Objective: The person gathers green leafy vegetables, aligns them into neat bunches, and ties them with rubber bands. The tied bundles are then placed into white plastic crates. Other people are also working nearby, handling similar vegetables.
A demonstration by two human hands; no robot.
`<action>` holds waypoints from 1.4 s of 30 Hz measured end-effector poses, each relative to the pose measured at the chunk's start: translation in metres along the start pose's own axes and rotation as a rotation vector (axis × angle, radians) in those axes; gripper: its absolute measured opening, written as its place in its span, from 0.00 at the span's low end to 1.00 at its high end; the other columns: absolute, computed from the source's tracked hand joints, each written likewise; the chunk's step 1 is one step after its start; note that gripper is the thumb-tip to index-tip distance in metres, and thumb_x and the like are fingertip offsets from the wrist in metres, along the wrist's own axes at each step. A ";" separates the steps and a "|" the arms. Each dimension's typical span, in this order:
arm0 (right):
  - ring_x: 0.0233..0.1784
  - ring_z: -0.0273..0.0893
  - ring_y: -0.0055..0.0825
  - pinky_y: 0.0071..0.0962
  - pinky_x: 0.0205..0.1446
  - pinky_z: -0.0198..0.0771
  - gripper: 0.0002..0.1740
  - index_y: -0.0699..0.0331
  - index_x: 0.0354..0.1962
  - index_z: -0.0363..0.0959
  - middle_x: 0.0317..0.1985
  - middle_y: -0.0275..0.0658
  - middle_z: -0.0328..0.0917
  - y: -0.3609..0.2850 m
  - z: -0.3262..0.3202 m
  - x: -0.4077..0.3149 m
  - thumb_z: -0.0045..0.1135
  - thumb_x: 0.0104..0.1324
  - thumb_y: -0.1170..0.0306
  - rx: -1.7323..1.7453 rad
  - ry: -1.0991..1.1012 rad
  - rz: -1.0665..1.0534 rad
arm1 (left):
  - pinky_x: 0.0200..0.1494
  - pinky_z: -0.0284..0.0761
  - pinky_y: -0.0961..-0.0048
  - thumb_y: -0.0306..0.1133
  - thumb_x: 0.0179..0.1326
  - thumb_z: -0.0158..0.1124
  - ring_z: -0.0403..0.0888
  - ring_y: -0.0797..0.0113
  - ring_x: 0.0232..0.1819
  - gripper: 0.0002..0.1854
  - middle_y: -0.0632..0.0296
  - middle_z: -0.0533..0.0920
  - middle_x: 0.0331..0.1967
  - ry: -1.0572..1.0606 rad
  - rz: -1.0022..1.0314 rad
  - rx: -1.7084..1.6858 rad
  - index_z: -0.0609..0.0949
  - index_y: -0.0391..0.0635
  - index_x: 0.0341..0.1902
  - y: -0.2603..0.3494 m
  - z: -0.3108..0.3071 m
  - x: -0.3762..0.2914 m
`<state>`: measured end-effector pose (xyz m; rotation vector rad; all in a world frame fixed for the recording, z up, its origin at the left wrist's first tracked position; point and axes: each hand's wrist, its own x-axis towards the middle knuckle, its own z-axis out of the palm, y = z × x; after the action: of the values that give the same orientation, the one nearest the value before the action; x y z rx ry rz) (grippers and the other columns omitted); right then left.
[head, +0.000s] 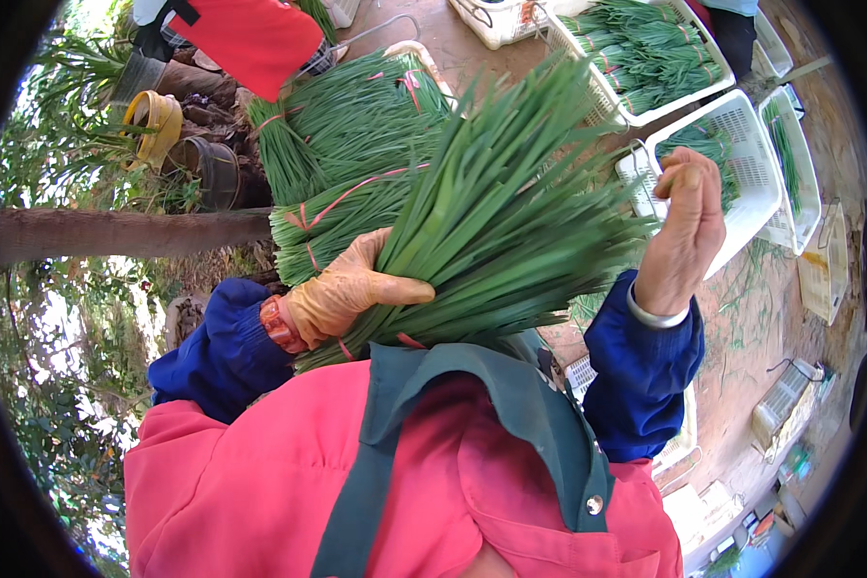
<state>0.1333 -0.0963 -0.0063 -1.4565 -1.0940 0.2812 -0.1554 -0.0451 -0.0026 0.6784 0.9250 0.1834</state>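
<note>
My left hand (350, 289), in a yellowish rubber glove, is closed around a loose bunch of green Chinese chives (491, 217). The leaves fan out towards the upper right. My right hand (686, 224) is bare and raised to the right of the leaf tips, its fingers curled towards the thumb; whether anything thin lies between them cannot be told. Beyond my left hand lies a large pile of chives (361, 130), with bundles tied in pink ties (361, 189). Red tie pieces (408, 340) show below the held bunch, near my apron.
White plastic crates (758, 166) holding chive bundles (657, 54) stand at the upper right. Two people are partly in view at the top, one in red cloth (253, 43). A yellow bucket (160, 126) and dark pots stand at left near a trunk (130, 233). Leaf scraps litter the floor.
</note>
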 end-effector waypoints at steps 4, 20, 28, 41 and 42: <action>0.40 0.71 0.36 0.36 0.53 0.67 0.11 0.63 0.36 0.74 0.38 0.41 0.73 -0.030 0.015 -0.012 0.63 0.59 0.66 -0.450 -0.246 -0.557 | 0.59 0.76 0.67 0.21 0.50 0.70 0.80 0.67 0.53 0.32 0.59 0.81 0.53 0.059 -0.001 -0.012 0.74 0.39 0.63 -0.004 -0.006 0.001; 0.44 0.78 0.46 0.39 0.45 0.76 0.20 0.63 0.50 0.72 0.44 0.45 0.77 0.002 -0.014 -0.135 0.59 0.62 0.66 -0.258 -0.733 0.039 | 0.59 0.77 0.57 0.26 0.50 0.69 0.79 0.56 0.55 0.34 0.53 0.77 0.56 0.135 0.050 -0.072 0.70 0.41 0.63 -0.019 -0.021 0.006; 0.28 0.78 0.41 0.38 0.31 0.73 0.21 0.55 0.55 0.70 0.25 0.40 0.77 0.004 -0.009 -0.111 0.59 0.63 0.65 -0.245 -0.634 0.077 | 0.58 0.78 0.63 0.27 0.52 0.70 0.81 0.61 0.53 0.32 0.54 0.80 0.54 0.109 0.063 -0.109 0.73 0.39 0.63 -0.022 -0.021 0.007; 0.43 0.71 0.38 0.35 0.48 0.71 0.11 0.58 0.36 0.79 0.36 0.41 0.74 0.020 0.024 -0.072 0.54 0.53 0.73 -0.396 -0.784 -0.389 | 0.62 0.76 0.53 0.26 0.56 0.65 0.78 0.53 0.59 0.32 0.49 0.76 0.59 0.037 -0.005 -0.212 0.68 0.42 0.67 -0.026 -0.019 0.012; 0.43 0.74 0.43 0.36 0.47 0.73 0.11 0.61 0.36 0.79 0.40 0.46 0.74 0.025 0.026 -0.071 0.54 0.54 0.75 -0.273 -0.790 -0.412 | 0.62 0.76 0.53 0.26 0.57 0.65 0.78 0.52 0.59 0.32 0.49 0.76 0.59 0.025 -0.011 -0.224 0.68 0.42 0.67 -0.027 -0.022 0.012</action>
<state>0.0880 -0.1280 -0.0639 -1.3306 -2.1054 0.4399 -0.1686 -0.0512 -0.0366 0.4648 0.9160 0.2822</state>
